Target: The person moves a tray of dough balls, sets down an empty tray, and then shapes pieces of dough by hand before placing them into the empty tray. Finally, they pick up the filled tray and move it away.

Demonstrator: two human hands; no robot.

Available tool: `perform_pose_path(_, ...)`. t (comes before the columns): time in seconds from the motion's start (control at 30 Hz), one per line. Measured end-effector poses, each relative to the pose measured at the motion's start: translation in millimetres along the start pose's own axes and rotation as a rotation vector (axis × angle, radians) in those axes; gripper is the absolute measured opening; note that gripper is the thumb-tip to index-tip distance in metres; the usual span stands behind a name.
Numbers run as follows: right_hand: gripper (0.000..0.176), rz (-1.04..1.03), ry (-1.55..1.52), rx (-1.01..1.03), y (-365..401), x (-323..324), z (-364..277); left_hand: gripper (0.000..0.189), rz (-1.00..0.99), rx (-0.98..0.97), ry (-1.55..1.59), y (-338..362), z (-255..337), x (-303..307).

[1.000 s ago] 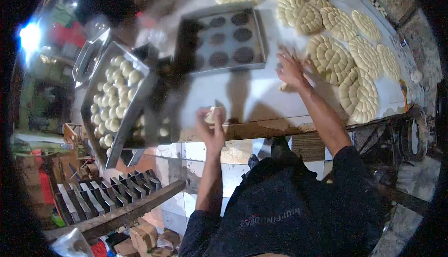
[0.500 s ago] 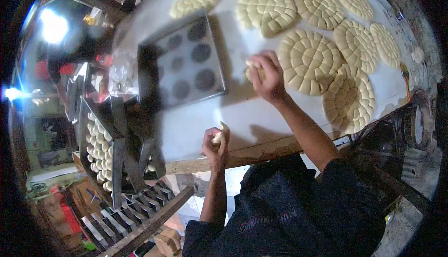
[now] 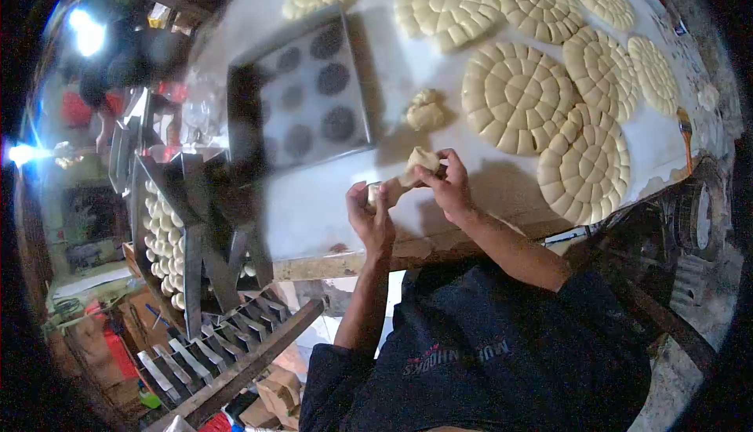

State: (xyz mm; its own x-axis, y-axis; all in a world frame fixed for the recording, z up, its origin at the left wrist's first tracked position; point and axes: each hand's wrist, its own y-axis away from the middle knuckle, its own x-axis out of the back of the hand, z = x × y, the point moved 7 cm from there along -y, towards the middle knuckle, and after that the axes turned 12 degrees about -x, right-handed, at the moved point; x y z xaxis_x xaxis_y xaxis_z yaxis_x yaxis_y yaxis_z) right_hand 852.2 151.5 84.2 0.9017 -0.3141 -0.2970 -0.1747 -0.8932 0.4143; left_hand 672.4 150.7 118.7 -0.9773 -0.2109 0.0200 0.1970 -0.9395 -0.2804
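Above the near edge of the white table (image 3: 314, 228), my left hand (image 3: 372, 211) is closed on one end of a pale piece of dough. My right hand (image 3: 447, 183) pinches the other end of that dough (image 3: 405, 183), which stretches between both hands. Beyond my right hand lies a small heap of dough (image 3: 426, 110). To its right is a round of dough cut into many segments (image 3: 518, 99), with several similar rounds beside and behind it. A square tray (image 3: 369, 122) with dark round marks sits behind my left hand.
Left of the table stands a metal rack (image 3: 188, 244) with many small dough balls (image 3: 163, 236) in it. Metal slats (image 3: 208, 353) and a wooden beam (image 3: 259, 361) are at lower left. A brush (image 3: 686, 142) lies at the right table edge.
My right hand has moved from the small dough heap down and left towards my left hand, and now grips dough. My left hand has shifted slightly right and up. The dough now spans both hands.
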Motion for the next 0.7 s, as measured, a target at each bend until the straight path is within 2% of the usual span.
perform_pose_path(0.03,0.043,0.047,-0.151,-0.081,1,8,3,0.027,0.024,-0.058,-0.193,4,-14,15)
perform_pose_path(0.1,0.046,0.077,-0.213,-0.052,1,21,1,0.03,0.081,0.022,0.014,5,-26,26)
perform_pose_path(0.17,0.041,0.215,-0.096,0.104,5,38,-10,0.026,0.122,-0.029,-0.027,3,-22,32)
perform_pose_path(0.2,0.037,0.288,-0.046,0.238,5,51,-21,0.024,0.226,-0.025,0.014,4,-21,41)
perform_pose_path(0.23,0.037,0.334,-0.074,0.253,6,63,-34,0.022,0.33,-0.02,0.056,5,-20,49)
perform_pose_path(0.3,0.038,0.277,0.099,0.25,10,79,-47,0.026,0.377,0.007,-0.001,11,-29,68)
perform_pose_path(0.33,0.033,0.285,0.304,0.252,11,91,-25,0.024,0.13,0.078,-0.115,18,-34,71)
perform_pose_path(0.37,0.033,0.286,0.303,0.254,24,108,-18,0.022,-0.117,0.147,-0.227,30,-46,82)
perform_pose_path(0.4,0.03,0.034,0.676,0.304,36,98,-10,0.02,-0.297,0.185,-0.177,38,-95,105)
perform_pose_path(0.43,0.028,-0.097,0.879,0.313,36,94,-5,0.018,-0.476,0.22,-0.128,49,-143,128)
perform_pose_path(0.47,0.026,-0.238,1.064,0.345,39,88,-3,0.023,-0.476,0.226,-0.169,34,-132,119)
perform_pose_path(0.53,0.025,-0.225,1.395,0.771,42,80,-15,0.037,-0.48,0.249,-0.259,1,-109,97)
perform_pose_path(0.6,0.028,-0.174,1.381,0.794,17,59,-34,0.039,-0.556,-0.274,-0.591,-34,-63,48)
perform_pose_path(0.63,0.03,-0.115,1.367,0.824,8,44,-40,0.04,-0.512,-0.53,-0.774,-47,-40,25)
perform_pose_path(0.7,0.032,-0.13,1.356,0.81,4,8,-19,0.029,-0.439,-0.422,-0.75,-49,-55,-9)
